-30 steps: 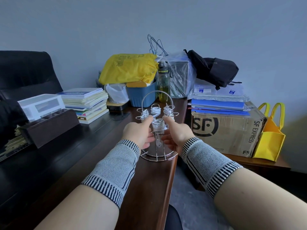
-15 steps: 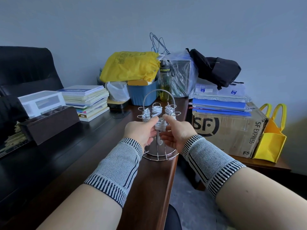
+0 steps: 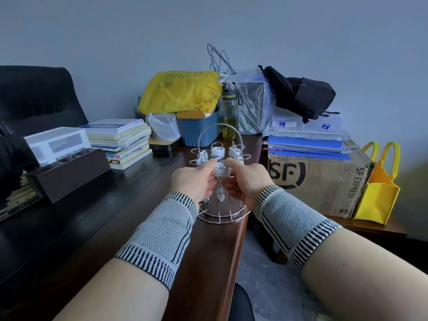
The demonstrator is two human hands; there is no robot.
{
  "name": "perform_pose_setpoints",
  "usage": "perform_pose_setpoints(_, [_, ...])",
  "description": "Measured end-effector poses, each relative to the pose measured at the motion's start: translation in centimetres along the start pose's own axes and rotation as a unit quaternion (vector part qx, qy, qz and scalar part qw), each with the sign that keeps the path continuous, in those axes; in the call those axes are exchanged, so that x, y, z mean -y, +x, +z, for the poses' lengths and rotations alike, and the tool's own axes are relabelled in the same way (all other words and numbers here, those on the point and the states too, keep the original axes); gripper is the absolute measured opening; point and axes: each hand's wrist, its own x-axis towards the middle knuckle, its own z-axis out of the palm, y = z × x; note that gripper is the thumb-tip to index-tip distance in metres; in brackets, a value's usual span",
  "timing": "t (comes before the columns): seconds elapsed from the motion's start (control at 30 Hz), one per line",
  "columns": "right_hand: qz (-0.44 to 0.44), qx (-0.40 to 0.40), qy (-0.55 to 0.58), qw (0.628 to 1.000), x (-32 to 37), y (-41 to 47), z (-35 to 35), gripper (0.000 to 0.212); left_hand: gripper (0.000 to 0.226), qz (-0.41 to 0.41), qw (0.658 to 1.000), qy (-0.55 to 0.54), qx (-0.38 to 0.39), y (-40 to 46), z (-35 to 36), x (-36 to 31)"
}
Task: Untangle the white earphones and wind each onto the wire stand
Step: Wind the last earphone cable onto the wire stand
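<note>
The chrome wire stand (image 3: 220,212) sits near the right edge of the dark wooden desk (image 3: 129,228), with an arched handle on top. Three of its back loops carry wound white earphones (image 3: 217,151). On the front loop sits another white earphone bundle (image 3: 221,170), with an earbud hanging below it. My left hand (image 3: 193,181) pinches this bundle from the left, and my right hand (image 3: 246,179) pinches it from the right. Both wrists wear grey knit bands.
Behind the stand are a blue tub (image 3: 199,128) under a yellow bag (image 3: 180,91), a green bottle (image 3: 229,114) and a book stack (image 3: 120,140). A brown organiser (image 3: 69,172) lies at left. A cardboard box (image 3: 319,179) and yellow tote (image 3: 379,186) stand at right, past the desk edge.
Both hands have risen slightly and closed in on the front earphone bundle, fingertips now meeting at its top. The stand has stayed in place.
</note>
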Motion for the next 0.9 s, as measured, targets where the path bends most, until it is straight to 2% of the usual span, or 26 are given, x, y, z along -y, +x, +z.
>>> perform_pose_setpoints(0.07, [-0.038,-0.022,-0.030,0.999,-0.7,-0.2,-0.4,0.037,0.031,-0.009,1.000,-0.003,0.004,-0.3,-0.6,0.2])
perform_pose_setpoints(0.1, [-0.067,-0.039,-0.063,0.995,-1.2,-0.3,-0.8,0.038,0.031,0.002,1.000,0.023,-0.004,-0.4,-1.0,0.4])
perform_pose_setpoints(0.13, [-0.101,-0.060,-0.126,0.985,-1.7,-0.3,-1.2,0.038,0.031,0.029,0.995,0.095,-0.022,-0.2,-1.5,0.9])
perform_pose_setpoints(0.17, [-0.133,-0.079,-0.216,0.964,-2.2,-0.2,-1.6,0.035,0.030,0.065,0.973,0.217,-0.041,0.0,-2.1,1.4])
perform_pose_setpoints(0.23, [-0.155,-0.071,-0.397,0.902,-3.4,-0.4,-2.1,0.027,0.030,0.113,0.876,0.467,-0.040,0.2,-3.0,2.5])
perform_pose_setpoints(0.27, [-0.148,-0.047,-0.466,0.871,-4.0,-0.5,-2.1,0.027,0.028,0.119,0.833,0.540,-0.026,0.2,-3.1,3.1])
perform_pose_setpoints(0.33, [-0.119,0.001,-0.572,0.812,-5.2,-0.7,-1.8,0.031,0.030,0.113,0.783,0.611,0.015,0.3,-3.0,4.1])
perform_pose_setpoints(0.4, [-0.103,0.033,-0.632,0.767,-5.8,-0.7,-1.4,0.037,0.034,0.105,0.760,0.640,0.041,0.4,-2.7,4.9])
perform_pose_setpoints(0.47, [-0.104,0.047,-0.665,0.738,-6.0,-0.5,-1.3,0.043,0.035,0.106,0.753,0.648,0.049,0.6,-2.7,5.3])
perform_pose_setpoints(0.6, [-0.113,0.072,-0.692,0.709,-6.2,1.2,-1.8,0.047,0.040,0.120,0.754,0.643,0.058,1.4,-3.4,5.5])
perform_pose_setpoints(0.7, [-0.140,0.086,-0.682,0.712,-5.9,3.0,-2.2,0.041,0.043,0.122,0.763,0.631,0.061,1.8,-4.0,5.5])
perform_pose_setpoints(0.77, [-0.189,0.057,-0.672,0.714,-5.6,4.0,-2.3,0.036,0.039,0.138,0.758,0.634,0.058,2.4,-4.1,5.8])
perform_pose_setpoints(0.9, [-0.209,-0.005,-0.619,0.757,-5.6,4.9,-2.2,0.036,0.033,0.155,0.758,0.633,0.032,3.7,-3.4,6.0])
